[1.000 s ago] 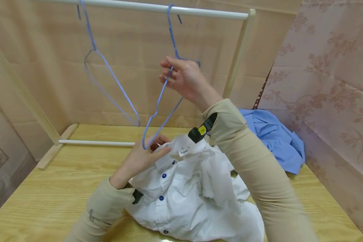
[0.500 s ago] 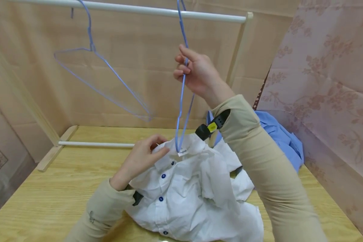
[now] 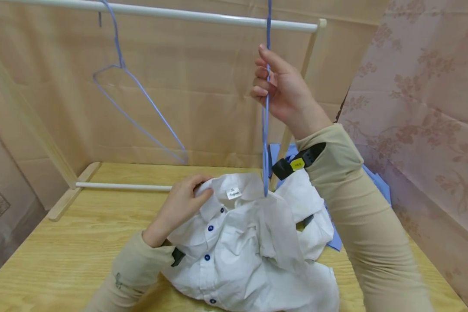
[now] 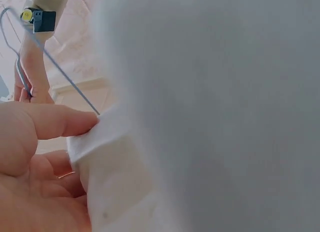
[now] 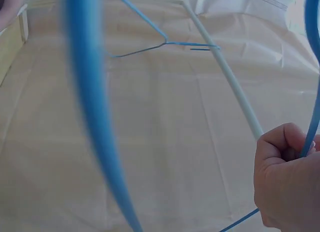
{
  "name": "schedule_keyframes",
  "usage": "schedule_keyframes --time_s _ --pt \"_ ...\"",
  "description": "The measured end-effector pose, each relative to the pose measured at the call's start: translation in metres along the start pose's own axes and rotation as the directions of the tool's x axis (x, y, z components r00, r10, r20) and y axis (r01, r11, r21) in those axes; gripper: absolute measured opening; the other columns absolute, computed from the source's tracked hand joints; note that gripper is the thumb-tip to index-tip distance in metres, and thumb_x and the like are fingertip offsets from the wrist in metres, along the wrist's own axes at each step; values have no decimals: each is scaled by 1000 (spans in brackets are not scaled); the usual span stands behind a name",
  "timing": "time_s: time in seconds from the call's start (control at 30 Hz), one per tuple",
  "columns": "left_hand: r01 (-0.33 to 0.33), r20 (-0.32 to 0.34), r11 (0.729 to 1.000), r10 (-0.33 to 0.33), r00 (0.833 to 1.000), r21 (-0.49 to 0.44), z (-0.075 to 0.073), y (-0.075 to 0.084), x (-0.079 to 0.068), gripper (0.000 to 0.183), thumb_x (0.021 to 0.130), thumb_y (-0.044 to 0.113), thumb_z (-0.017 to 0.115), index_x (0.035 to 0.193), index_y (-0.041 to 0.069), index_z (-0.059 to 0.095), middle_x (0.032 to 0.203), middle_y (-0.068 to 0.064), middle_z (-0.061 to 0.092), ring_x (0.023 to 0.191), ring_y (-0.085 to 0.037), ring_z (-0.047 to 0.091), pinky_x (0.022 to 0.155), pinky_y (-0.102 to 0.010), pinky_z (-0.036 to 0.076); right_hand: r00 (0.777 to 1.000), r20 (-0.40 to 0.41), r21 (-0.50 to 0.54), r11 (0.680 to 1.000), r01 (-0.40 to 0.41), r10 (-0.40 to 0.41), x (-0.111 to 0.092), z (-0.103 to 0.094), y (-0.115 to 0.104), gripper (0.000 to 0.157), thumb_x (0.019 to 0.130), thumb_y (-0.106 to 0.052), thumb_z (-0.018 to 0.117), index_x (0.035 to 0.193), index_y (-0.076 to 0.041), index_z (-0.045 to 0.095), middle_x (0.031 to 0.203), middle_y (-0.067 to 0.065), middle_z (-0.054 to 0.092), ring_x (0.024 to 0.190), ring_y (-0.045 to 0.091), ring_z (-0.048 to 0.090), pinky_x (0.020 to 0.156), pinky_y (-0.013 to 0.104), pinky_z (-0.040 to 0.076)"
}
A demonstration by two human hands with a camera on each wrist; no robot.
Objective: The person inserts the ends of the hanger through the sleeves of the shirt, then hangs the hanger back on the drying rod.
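Shifts blue wire hanger (image 3: 265, 147) rightward, gripped in right hand (image 3: 284, 86), upper right; pinches collar (image 3: 253, 186) of white button-up shirt (image 3: 238, 255) with left hand (image 3: 182, 203); could snag it by dipping.

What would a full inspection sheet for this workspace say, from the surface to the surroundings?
Surface: wood-grain table.
Job's things: white shirt, rumpled on the table; blue hanger, upright, lower end near the collar, contact unclear.
Clutter: blue cloth, partly hidden behind the right sleeve.
Fingers: left fingers pinch the shirt near its collar; right fingers hold the hanger.
Cables: nothing seen.
Surroundings: white rail with a second hanger; beige curtain behind; flowered fabric at right.
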State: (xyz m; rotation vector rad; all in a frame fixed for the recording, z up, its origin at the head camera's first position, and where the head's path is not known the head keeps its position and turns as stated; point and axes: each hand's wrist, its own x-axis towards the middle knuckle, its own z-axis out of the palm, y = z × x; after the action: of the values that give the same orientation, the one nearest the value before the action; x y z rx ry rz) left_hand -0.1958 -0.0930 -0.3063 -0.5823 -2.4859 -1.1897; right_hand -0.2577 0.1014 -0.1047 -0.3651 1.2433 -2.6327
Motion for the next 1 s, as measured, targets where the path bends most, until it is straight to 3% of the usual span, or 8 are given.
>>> schedule_keyframes --time_s 0.13,0.23,0.3,0.43,0.57,0.77,0.9,1.0 --pt "-30 -24 999 31 999 25 -2 1 -1 19 87 12 59 104 7 64 97 -6 65 81 -18 55 73 -33 44 1000 18 -44 999 12 -12 -5 0 -1 22 94 -20 49 79 -4 51 56 -2 33 40 7 18 42 17 20" --pt "-68 -16 992 70 997 106 -5 3 -1 17 89 13 56 104 9 63 95 -5 65 81 -19 57 74 -36 45 998 -2 -119 991 64 -65 -12 0 3 19 93 -20 51 80 -6 50 52 -4 28 41 7 17 43 18 19" --pt "-82 4 983 82 997 165 -7 5 -2 18 91 15 53 105 9 61 94 -5 65 80 -20 57 73 -38 46 991 -22 -198 972 122 -129 -17 -3 9 23 92 -20 53 74 -9 45 50 -5 23 41 7 17 44 18 18" --pt "-68 29 954 62 998 292 -10 8 -4 18 93 17 48 107 11 58 87 -4 63 71 -20 56 63 -36 45 965 -78 -317 924 215 -252 -27 -12 21 44 89 -24 57 56 -13 31 47 -5 15 40 8 16 43 20 16" --pt "-55 33 929 46 998 365 -12 11 -5 15 94 18 47 105 13 55 76 -2 58 62 -17 51 54 -33 40 934 -122 -404 876 262 -335 -36 -21 33 54 90 -32 54 49 -15 24 45 -4 17 39 9 16 42 20 19" --pt "-83 5 936 86 996 342 -15 12 -4 14 94 15 47 105 10 53 82 -6 60 72 -23 55 63 -39 44 910 -113 -506 811 292 -398 -46 -33 38 58 96 -41 37 46 -17 22 39 -6 22 34 7 18 39 22 20" --pt "-97 -7 952 104 995 289 -17 12 -3 14 93 12 47 105 7 53 87 -9 60 78 -25 55 68 -40 44 929 -108 -511 821 254 -355 -52 -43 39 57 99 -41 24 48 -17 28 36 -7 26 33 6 21 39 23 21" --pt "-113 -13 960 120 993 256 -19 12 -2 13 93 11 47 104 5 53 87 -9 59 78 -25 53 69 -40 43 940 -102 -491 838 236 -325 -55 -52 40 53 100 -36 18 57 -14 41 35 -8 27 33 6 21 39 23 21"
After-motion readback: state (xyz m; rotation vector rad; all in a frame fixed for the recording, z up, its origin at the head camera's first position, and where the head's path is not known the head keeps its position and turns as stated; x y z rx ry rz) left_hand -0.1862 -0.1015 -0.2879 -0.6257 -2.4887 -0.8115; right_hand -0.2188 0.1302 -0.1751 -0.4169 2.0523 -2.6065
